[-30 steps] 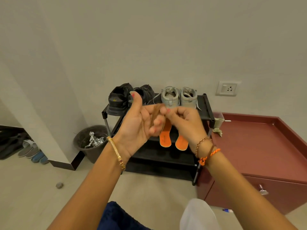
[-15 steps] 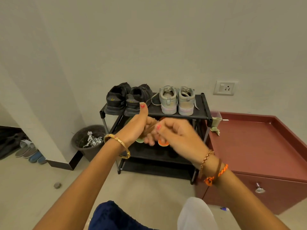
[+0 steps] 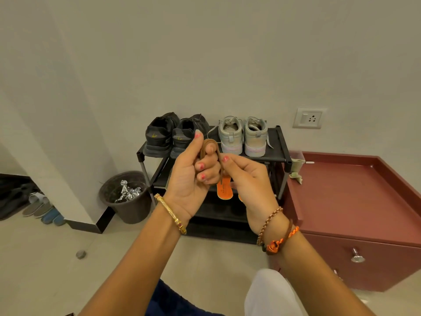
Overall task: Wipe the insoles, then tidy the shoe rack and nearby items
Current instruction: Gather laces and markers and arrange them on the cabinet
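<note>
A brown shoelace [image 3: 210, 144] is looped round the fingers of my left hand [image 3: 193, 179], held up in front of the black shoe rack [image 3: 279, 153]. My right hand [image 3: 248, 179] pinches the lace's lower part beside the left fingers. Behind the hands, orange insoles [image 3: 224, 190] lie on the rack's middle shelf, mostly hidden. On the top shelf stand a pair of black shoes [image 3: 159, 135] and a pair of grey sneakers [image 3: 242, 135].
A dark bin [image 3: 127, 201] with crumpled foil stands left of the rack. A maroon cabinet [image 3: 355, 201] with drawer knobs is on the right, a green cloth [image 3: 296, 167] at its corner. Slippers [image 3: 43, 208] lie far left. A small grey object [image 3: 80, 254] is on the floor.
Both hands rose from in front of the middle shelf to the top shelf's height. The brown lace, hidden between the hands a moment ago, now shows looped over my left fingers.
</note>
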